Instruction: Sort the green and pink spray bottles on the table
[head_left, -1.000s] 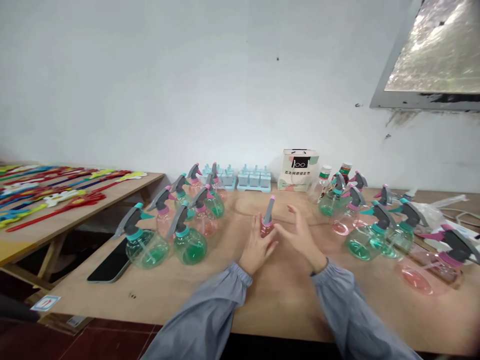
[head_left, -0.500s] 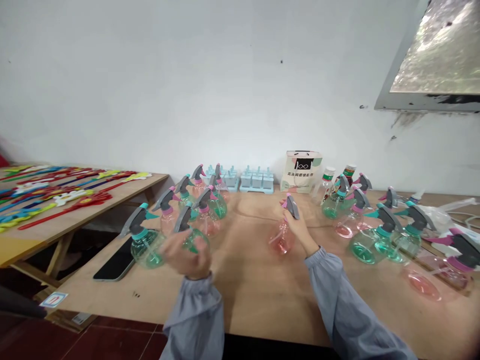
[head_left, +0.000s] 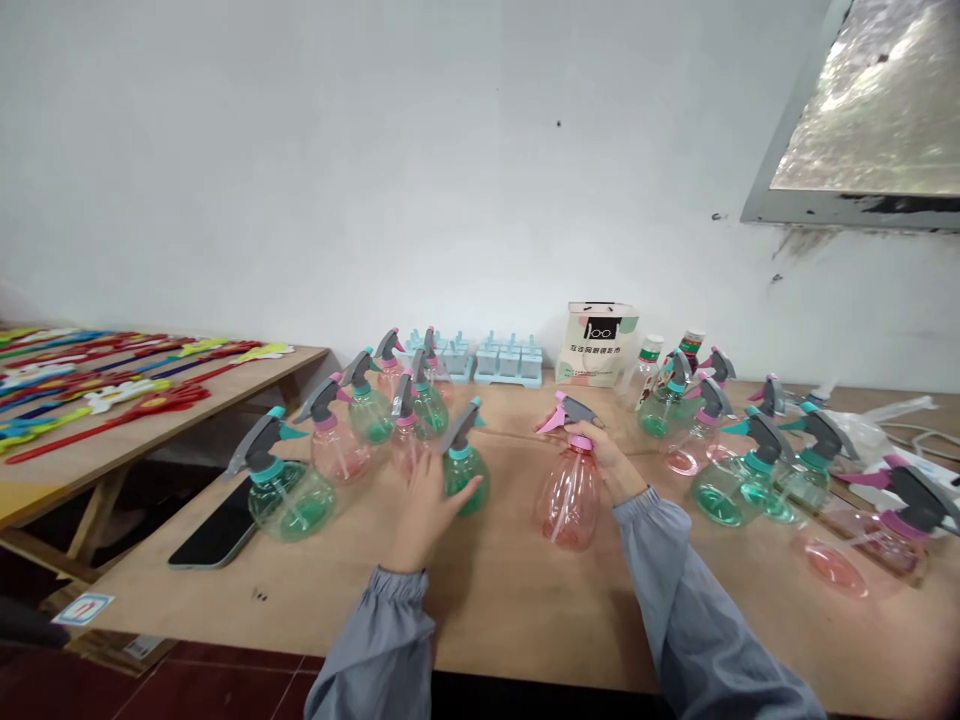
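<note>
Right hand (head_left: 611, 465) wrapped round neck of pink spray bottle (head_left: 568, 505), which stands just right of centre frame. Left hand (head_left: 418, 515) half-spread at green spray bottle (head_left: 466, 468), centre frame, thumb across its front; cannot tell if it grips. More spray bottles (head_left: 291, 505) cluster left and right. Phone (head_left: 214, 538), lower left. Printed carton (head_left: 596, 350), right of centre, near wall (head_left: 337, 180).

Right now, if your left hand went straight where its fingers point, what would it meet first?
Probably the pink spray bottle just beyond the left hand, though depth is unclear. The thumb crosses in front of a green spray bottle, which it may touch.
</note>
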